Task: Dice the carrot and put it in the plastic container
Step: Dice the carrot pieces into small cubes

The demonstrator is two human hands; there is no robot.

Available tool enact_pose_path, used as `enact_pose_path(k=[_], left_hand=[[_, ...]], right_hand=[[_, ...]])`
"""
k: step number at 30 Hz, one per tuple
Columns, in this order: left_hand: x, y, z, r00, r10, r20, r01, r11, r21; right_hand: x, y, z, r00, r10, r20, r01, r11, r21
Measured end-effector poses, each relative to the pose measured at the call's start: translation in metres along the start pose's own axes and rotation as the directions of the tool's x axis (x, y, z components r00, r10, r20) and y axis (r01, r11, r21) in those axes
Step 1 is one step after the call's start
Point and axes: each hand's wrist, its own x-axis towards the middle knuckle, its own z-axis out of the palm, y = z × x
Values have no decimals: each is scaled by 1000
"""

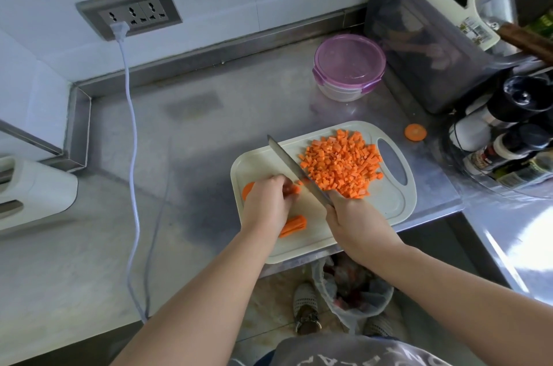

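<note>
Carrot sticks [291,188] lie on the cutting board [398,207], pinned under the curled left hand [269,201] so the knife [296,169], gripped in the right hand [353,213], can cross-cut them. Diced carrot [341,162] is heaped beyond the blade, clear of cutting; more sticks [294,225] wait nearer. The plastic container [348,66] sits lidded, well apart.

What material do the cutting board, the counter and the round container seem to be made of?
Cutting board: probably plastic, matte cream, with a moulded groove and handle hole.
Counter: likely stainless steel, brushed grey, showing dull reflections.
Round container: seemingly clear plastic under a translucent purple clip lid.
</note>
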Motion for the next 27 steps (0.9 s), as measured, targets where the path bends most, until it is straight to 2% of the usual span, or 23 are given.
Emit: enact_pose_path(k=[8,24,27], left_hand=[[-6,-5,-2,1000,1,-26,-1,1000,15],[-3,-2,1,999,-5,-33,7,998,61],[-3,-2,-1,1000,-7,-28,8,998,62]], right_hand=[[-6,-6,5,999,-18,42,18,1000,3],[2,-6,18,989,71,129,-60,994,-89],[5,-7,18,990,70,126,-64,997,-52]])
